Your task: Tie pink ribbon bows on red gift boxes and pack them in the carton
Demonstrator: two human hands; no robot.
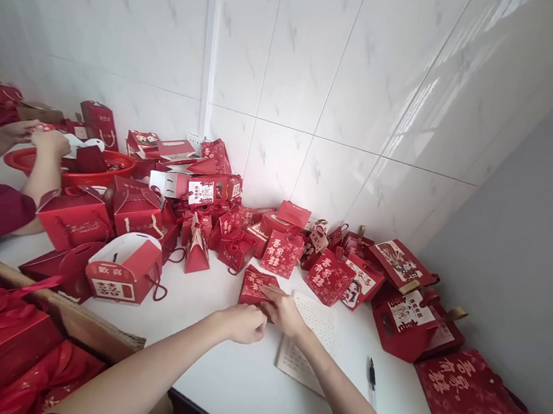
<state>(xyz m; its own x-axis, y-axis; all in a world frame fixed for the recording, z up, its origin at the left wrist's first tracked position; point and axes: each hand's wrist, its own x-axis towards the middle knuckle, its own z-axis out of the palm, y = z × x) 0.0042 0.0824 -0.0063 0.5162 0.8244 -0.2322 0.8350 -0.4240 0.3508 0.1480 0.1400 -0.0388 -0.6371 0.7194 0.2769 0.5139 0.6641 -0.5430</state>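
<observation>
A small red gift box (255, 284) with white characters lies on the white table (244, 384) in front of me. My right hand (284, 311) rests on its near right edge, index finger stretched along the box and the other fingers curled. My left hand (243, 324) is closed into a loose fist just below the box, touching the right hand. What the left fingers hold, if anything, is hidden. Under my right wrist lies a sheet of paper (307, 345) with handwriting.
Several red gift boxes and bags (281, 251) crowd the table against the tiled wall. A pen (372, 378) lies right of the paper. A cardboard carton (3, 335) of red bags stands at lower left. Another person's hands (45, 138) work over a red basin (93, 174) at far left.
</observation>
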